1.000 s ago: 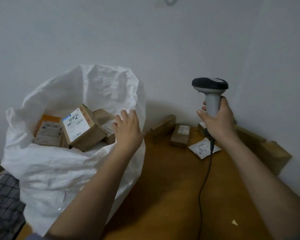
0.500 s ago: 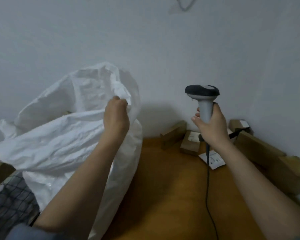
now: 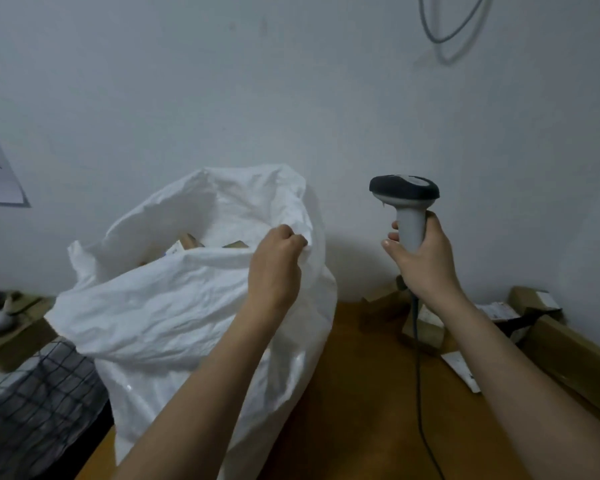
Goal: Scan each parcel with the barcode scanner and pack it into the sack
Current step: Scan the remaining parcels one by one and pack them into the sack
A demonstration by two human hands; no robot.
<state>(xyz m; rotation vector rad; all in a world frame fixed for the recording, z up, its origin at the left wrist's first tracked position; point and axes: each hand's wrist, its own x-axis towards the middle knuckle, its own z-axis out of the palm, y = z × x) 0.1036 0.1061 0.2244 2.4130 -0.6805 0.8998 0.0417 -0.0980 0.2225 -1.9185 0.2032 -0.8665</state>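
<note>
The left hand point(image 3: 274, 261) bunches the limp, crinkly white sack's point(image 3: 187, 306) rim, best gripped there since parcels inside weigh it down, while right of the sack the right hand point(image 3: 423, 258) clasps the scanner point(image 3: 407, 209) upright.

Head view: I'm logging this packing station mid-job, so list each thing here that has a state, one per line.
Sack: upright, mouth open, rim pulled by the left hand.
Left hand: fingers curled, gripping the sack's rim.
Right hand: wrapped round the scanner's handle.
Barcode scanner: held upright, head on top, cable hanging down.
Parcels in sack: packed, tops just showing.
Parcels on table: still unpacked, lying by the wall.
</note>
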